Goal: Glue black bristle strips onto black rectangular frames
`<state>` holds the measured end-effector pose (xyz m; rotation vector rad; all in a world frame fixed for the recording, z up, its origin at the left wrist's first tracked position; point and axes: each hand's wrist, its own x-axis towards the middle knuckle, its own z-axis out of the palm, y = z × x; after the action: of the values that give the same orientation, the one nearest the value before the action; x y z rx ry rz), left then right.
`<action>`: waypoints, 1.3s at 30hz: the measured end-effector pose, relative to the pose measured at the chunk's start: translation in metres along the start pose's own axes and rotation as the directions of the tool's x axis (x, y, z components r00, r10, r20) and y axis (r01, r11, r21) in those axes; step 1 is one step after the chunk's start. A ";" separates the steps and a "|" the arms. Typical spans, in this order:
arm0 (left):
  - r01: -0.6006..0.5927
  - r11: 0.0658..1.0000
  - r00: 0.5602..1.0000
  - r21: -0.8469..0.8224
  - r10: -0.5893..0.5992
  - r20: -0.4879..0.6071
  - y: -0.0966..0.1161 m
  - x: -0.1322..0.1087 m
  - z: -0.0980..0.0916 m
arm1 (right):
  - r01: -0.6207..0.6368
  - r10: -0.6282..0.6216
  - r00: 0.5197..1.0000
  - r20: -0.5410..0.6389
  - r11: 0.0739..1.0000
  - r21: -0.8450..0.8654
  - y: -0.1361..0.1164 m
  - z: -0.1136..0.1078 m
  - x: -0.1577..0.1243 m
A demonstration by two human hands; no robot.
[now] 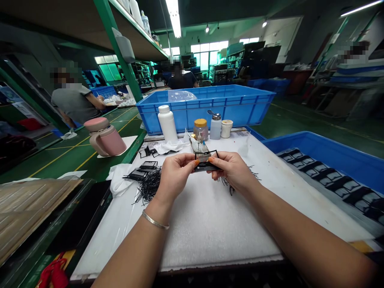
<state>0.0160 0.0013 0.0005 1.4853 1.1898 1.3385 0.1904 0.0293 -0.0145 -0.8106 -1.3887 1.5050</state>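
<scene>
Head view, centre of frame: left hand [175, 173] and right hand [231, 170] closed from either side on one small black rectangular frame part [207, 161], pinched between thumbs and fingertips, held just above the white foam mat [207, 224]. Silver bangle [155, 221] worn on the left wrist. Left of the hands, on the mat: a tangle of thin black trimmed strips [149, 186], touching a few more black frame parts [143, 169] and a crumpled white cloth [117, 179]. More black strips [237, 180] showed just behind the right hand. Beyond the held part, toward upper centre: white plastic bottle [167, 123], yellow-lidded jar [201, 128], pump-top solvent dispenser [215, 125] and small white cup [226, 128], lined up before a large blue crate [210, 105]. Right edge of frame: second blue crate [327, 152] filled with rows of black frame parts [345, 186]. Left of centre: pink lidded mug [105, 137] on the green bench [75, 154]. Upper left: seated person in a grey shirt [73, 105]; further back, upper centre, another person in a dark shirt [181, 79].
</scene>
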 end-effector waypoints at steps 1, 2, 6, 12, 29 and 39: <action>-0.032 0.999 0.999 0.025 0.032 -0.009 -0.001 0.000 0.000 | -0.010 0.010 1.000 -0.014 1.000 0.010 0.000 0.000 0.000; -0.074 0.996 0.997 0.058 0.075 -0.021 -0.001 0.000 0.000 | -0.023 0.024 0.999 -0.030 0.999 0.025 -0.001 0.000 0.000; -0.328 0.901 0.945 0.286 0.318 0.081 0.001 -0.002 -0.002 | -0.084 0.091 0.994 -0.053 0.989 0.123 -0.004 -0.002 -0.001; -0.642 0.642 0.762 0.418 0.481 0.433 -0.002 0.000 -0.001 | -0.134 0.134 0.991 0.013 0.969 0.206 -0.005 -0.003 -0.004; 0.069 0.927 0.940 -0.369 0.063 0.334 -0.002 -0.001 0.001 | -0.040 0.046 0.998 -0.049 0.992 0.118 -0.004 0.001 -0.001; 0.281 0.799 0.925 -0.532 -0.077 0.373 -0.005 0.001 -0.001 | 0.166 -0.172 0.984 -0.055 0.981 -0.099 -0.004 0.001 -0.003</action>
<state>0.0143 0.0033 -0.0042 1.0594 0.6016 1.1193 0.1912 0.0254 -0.0108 -0.7713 -1.4525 1.2817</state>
